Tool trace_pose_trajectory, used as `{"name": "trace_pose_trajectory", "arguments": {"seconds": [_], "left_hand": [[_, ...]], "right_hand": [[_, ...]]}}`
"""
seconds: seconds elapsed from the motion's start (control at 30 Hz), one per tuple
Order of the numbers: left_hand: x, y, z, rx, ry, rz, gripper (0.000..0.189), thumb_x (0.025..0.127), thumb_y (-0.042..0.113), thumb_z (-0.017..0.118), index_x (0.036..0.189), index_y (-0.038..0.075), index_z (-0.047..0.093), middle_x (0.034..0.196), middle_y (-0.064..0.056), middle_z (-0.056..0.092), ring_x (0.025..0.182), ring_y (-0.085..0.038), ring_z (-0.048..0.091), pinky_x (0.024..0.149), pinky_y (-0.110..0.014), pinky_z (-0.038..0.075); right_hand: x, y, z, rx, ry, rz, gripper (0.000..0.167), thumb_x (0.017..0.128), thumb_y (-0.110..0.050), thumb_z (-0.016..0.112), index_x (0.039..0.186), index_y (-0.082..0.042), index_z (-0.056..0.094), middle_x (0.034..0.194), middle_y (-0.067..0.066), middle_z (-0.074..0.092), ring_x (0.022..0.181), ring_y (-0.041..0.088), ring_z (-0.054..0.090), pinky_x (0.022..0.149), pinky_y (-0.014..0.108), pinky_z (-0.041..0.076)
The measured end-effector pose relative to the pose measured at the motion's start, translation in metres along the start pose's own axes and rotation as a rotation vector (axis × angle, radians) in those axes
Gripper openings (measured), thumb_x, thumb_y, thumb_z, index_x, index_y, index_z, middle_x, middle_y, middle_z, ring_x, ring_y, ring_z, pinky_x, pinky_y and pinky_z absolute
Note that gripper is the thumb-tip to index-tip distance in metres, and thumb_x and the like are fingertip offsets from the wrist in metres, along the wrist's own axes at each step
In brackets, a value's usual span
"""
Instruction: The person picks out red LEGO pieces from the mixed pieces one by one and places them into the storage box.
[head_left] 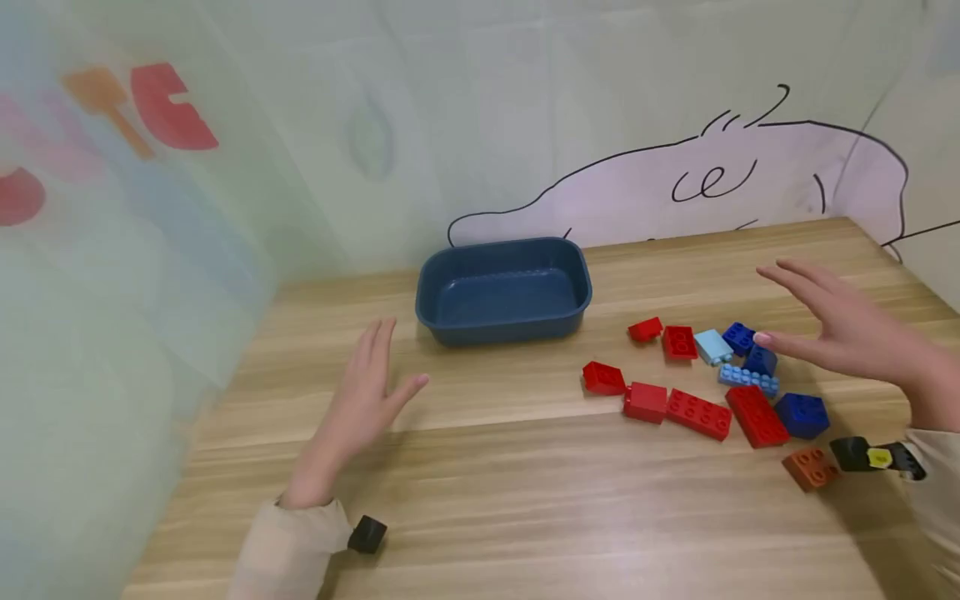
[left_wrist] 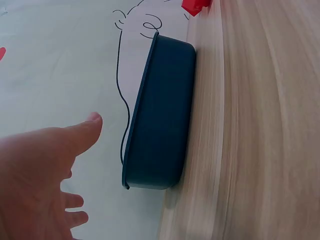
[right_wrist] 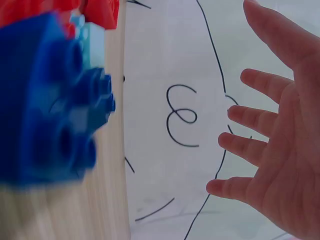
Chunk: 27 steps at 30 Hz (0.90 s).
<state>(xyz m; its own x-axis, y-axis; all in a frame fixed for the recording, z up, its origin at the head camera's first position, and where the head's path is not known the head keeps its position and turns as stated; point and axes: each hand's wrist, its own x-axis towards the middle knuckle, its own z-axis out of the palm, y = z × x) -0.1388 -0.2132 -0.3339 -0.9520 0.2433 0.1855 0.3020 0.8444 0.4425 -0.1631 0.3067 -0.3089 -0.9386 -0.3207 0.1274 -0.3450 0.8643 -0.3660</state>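
Left grip, fingers apart, empty, hangs near the blue tray; a stray knock could shove it! Bricks crowd the table at right, where the right grip, spread and empty, might scatter them by dipping hastily.

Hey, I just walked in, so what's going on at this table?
A person has both hands raised with fingers spread, holding nothing. The left hand is nearest the blue bin; the right hand is by the bricks, mostly red and blue. The bricks lie loose on the wooden table, and the bin is empty.
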Motion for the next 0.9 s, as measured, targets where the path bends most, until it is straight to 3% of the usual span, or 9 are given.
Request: {"name": "trace_pose_trajectory", "arguments": {"seconds": [0.47,0.9], "left_hand": [[0.014,-0.008,-0.001,-0.182,-0.021,-0.046,0.085,0.09,0.032,0.06,0.149,0.004,0.006,0.153,-0.021,0.006,0.139,-0.037,0.008,0.109,-0.057,0.015],[0.027,-0.009,0.002,-0.33,-0.014,-0.091,0.084,0.089,0.038,0.059,0.149,0.007,0.007,0.152,-0.018,0.009,0.139,-0.034,0.011,0.109,-0.056,0.018]], "right_hand": [[0.032,-0.024,0.003,0.094,-0.045,-0.085,0.081,0.082,-0.032,0.069,0.146,-0.008,0.026,0.145,0.024,0.026,0.129,0.046,0.025,0.092,0.07,0.029],[0.059,-0.047,0.014,0.188,-0.027,-0.153,0.074,0.084,-0.028,0.067,0.145,-0.007,0.03,0.146,0.02,0.029,0.131,0.042,0.027,0.097,0.066,0.028]]}}
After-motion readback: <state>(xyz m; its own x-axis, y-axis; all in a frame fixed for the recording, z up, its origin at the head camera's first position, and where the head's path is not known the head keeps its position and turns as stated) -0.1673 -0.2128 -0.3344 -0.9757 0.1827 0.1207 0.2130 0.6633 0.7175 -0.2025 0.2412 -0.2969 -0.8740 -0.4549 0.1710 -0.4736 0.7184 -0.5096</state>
